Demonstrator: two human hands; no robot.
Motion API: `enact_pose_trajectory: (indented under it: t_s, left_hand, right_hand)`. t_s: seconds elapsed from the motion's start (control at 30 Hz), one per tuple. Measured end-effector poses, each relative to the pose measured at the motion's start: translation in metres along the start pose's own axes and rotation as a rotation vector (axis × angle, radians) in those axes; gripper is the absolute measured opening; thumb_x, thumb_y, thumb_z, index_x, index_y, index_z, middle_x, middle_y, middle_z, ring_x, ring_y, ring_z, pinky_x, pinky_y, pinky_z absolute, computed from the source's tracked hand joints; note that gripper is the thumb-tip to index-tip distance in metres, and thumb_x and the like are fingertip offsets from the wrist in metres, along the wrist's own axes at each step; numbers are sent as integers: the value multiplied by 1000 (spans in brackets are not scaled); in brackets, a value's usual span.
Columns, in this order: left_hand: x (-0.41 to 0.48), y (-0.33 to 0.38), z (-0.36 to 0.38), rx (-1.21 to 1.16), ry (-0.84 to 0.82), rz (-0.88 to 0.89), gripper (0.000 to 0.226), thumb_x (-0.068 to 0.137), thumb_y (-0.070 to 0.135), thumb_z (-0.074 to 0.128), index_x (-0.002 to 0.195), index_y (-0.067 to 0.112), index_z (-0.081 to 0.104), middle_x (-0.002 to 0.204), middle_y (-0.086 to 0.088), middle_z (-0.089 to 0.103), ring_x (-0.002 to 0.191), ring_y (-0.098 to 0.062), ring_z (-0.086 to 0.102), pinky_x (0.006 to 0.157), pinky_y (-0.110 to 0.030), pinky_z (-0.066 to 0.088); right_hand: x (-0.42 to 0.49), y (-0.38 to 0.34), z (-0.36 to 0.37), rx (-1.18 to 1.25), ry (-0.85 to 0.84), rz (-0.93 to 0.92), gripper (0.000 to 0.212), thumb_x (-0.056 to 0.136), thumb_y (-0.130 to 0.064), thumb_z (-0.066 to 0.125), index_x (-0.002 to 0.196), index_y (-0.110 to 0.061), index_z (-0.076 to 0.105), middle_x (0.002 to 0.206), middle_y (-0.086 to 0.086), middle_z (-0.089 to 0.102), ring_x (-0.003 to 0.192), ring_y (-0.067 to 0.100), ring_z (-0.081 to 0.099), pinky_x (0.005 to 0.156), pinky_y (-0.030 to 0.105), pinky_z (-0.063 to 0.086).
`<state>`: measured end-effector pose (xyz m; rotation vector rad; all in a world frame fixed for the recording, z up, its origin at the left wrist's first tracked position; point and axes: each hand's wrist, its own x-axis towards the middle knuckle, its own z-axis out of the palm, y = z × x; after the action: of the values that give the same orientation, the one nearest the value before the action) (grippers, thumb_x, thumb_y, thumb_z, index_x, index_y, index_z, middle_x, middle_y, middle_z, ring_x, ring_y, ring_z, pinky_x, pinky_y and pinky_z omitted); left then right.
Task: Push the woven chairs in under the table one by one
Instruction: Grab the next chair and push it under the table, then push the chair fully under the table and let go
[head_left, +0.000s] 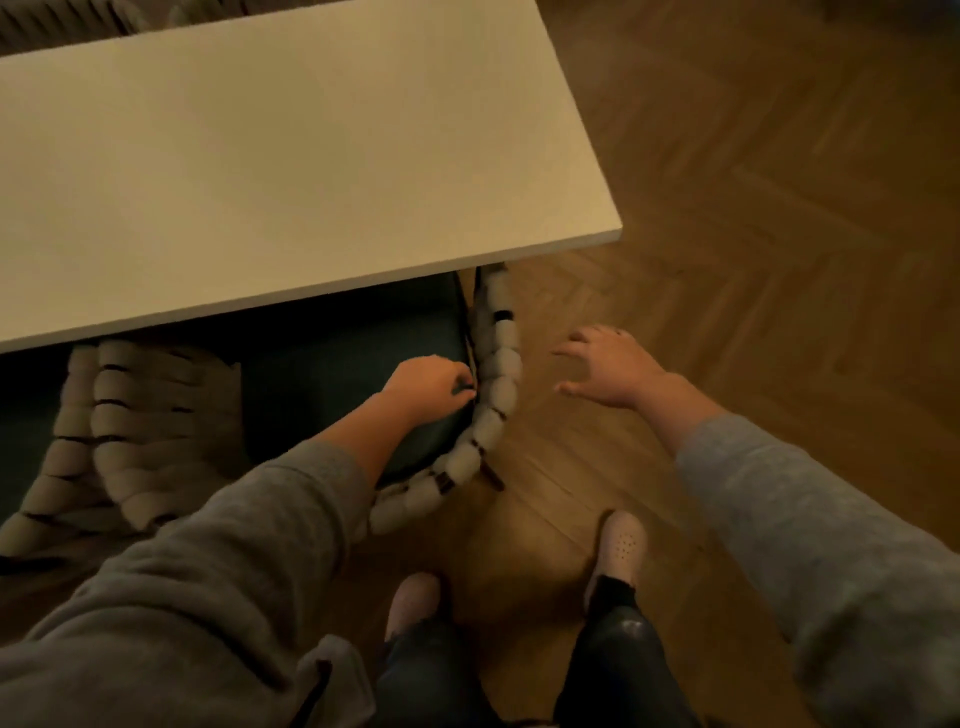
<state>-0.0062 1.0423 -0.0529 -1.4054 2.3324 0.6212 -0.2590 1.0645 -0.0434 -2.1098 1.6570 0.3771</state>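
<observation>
Cream woven chair with dark green seat (501, 364), half under pale rectangular table (311, 156). Gripped at the backrest by left hand (431, 387), right hand (613, 369) spread empty at three o'clock. Push squarely toward twelve.

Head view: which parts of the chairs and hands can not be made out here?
- Near woven chair: head view, seat front and legs hidden under the table.
- Second woven chair: head view, cut by the left edge, covered partly by the left sleeve.
- Left hand: head view, fingertips curl out of sight at the chair's rim.
</observation>
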Motion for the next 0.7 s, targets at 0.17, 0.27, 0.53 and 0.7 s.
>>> enact_pose_trajectory:
  t_s: [0.17, 0.27, 0.53, 0.7]
  left_hand:
    - [71, 104, -25, 58, 143, -3, 32, 100, 36, 41, 107, 17, 66, 95, -2, 67, 84, -18, 63, 74, -32, 52]
    - [108, 150, -52, 21, 297, -27, 31, 100, 32, 42, 96, 14, 67, 89, -2, 67, 81, -19, 63, 82, -38, 53]
    - [216, 177, -130, 30, 562, -209, 31, 93, 30, 53, 109, 10, 70, 112, -13, 63, 105, -32, 54, 87, -44, 41]
    - [292, 157, -175, 47, 427, -354, 56, 91, 48, 54, 137, 16, 48, 144, -15, 39, 136, -32, 32, 112, -51, 24]
  right_hand:
    - [7, 125, -41, -75, -58, 68, 64, 89, -57, 56, 145, -30, 41, 149, 8, 38, 139, 28, 32, 111, 41, 29]
    - [16, 180, -64, -139, -103, 78, 67, 88, -57, 58, 146, -31, 39, 150, 8, 37, 139, 28, 32, 112, 41, 29]
    - [95, 252, -130, -166, -75, -23, 75, 86, -57, 60, 150, -29, 33, 151, 11, 33, 140, 30, 30, 112, 43, 27]
    - [183, 279, -187, -191, -31, -103, 83, 81, -59, 64, 151, -27, 30, 150, 12, 34, 139, 30, 31, 113, 43, 28]
